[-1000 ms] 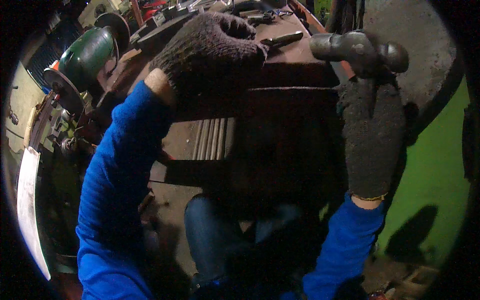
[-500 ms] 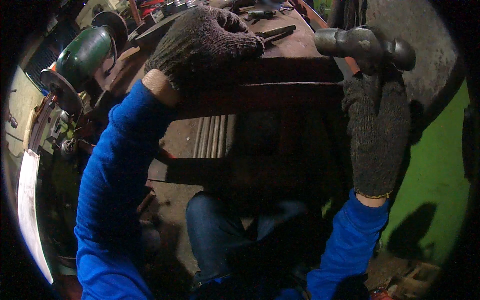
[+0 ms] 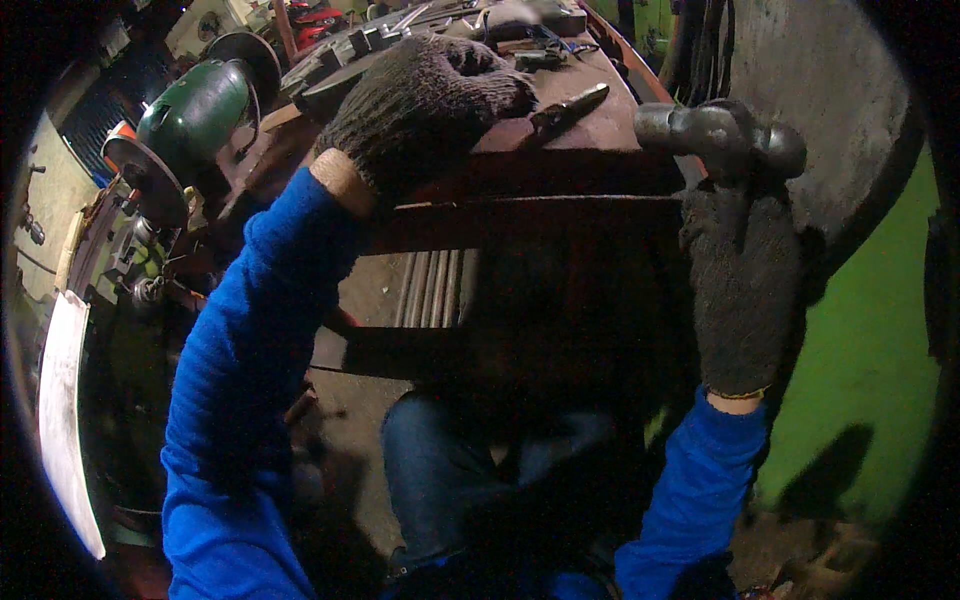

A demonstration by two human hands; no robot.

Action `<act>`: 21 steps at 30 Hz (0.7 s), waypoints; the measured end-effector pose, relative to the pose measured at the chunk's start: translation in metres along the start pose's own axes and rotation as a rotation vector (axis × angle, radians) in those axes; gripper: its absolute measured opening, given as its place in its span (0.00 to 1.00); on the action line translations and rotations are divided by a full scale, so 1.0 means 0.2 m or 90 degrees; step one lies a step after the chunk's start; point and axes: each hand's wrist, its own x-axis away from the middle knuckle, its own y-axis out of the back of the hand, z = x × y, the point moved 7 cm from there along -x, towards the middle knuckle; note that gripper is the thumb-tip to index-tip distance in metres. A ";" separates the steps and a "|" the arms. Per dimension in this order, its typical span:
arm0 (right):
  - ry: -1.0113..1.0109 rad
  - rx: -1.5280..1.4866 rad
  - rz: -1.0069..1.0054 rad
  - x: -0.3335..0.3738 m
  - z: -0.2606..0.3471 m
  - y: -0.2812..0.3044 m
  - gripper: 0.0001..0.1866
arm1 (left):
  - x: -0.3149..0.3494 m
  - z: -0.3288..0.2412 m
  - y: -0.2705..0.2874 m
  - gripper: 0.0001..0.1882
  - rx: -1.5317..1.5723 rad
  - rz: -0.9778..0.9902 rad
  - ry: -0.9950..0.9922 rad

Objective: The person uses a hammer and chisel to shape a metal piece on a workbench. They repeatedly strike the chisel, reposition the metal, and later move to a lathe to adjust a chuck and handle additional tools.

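Note:
A dark knitted glove covers my left hand (image 3: 425, 110), which is curled closed over the near edge of the workbench (image 3: 610, 125). Its fingertips face away from view, so what they grip, if anything, is hidden. Just right of those fingers is a narrow metal piece (image 3: 572, 110), dark at one end and shiny at the other; I cannot tell whether it touches the glove. My right hand (image 3: 745, 285), gloved alike, is closed on a ball-peen hammer (image 3: 715, 140). The steel head is upright above the fist, at the bench's right corner, and the glove hides most of the handle.
A green bench grinder (image 3: 190, 115) stands at the left. Assorted metal parts and tools (image 3: 370, 45) crowd the bench's far side. Several metal bars (image 3: 430, 288) show beneath the bench. To the right are a grey slab (image 3: 830, 130) and a green panel (image 3: 860, 350).
The whole view has shifted, with the bench now lower in the picture. The narrow metal piece slants more steeply beside my left hand. My right hand keeps hold of the hammer.

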 end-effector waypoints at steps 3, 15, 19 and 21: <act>-0.143 -0.163 0.089 -0.03 -0.03 -0.01 0.19 | 0.02 0.05 0.03 0.12 -0.037 0.027 0.016; -0.198 -0.287 0.051 0.02 -0.11 0.02 0.17 | -0.08 -0.03 -0.08 0.19 0.323 0.158 0.363; -0.230 -0.348 0.157 0.00 -0.02 0.02 0.21 | 0.01 0.02 -0.12 0.20 0.385 0.131 0.384; -0.098 -0.232 0.068 0.05 -0.04 -0.03 0.21 | 0.06 0.03 -0.13 0.19 0.427 0.105 0.408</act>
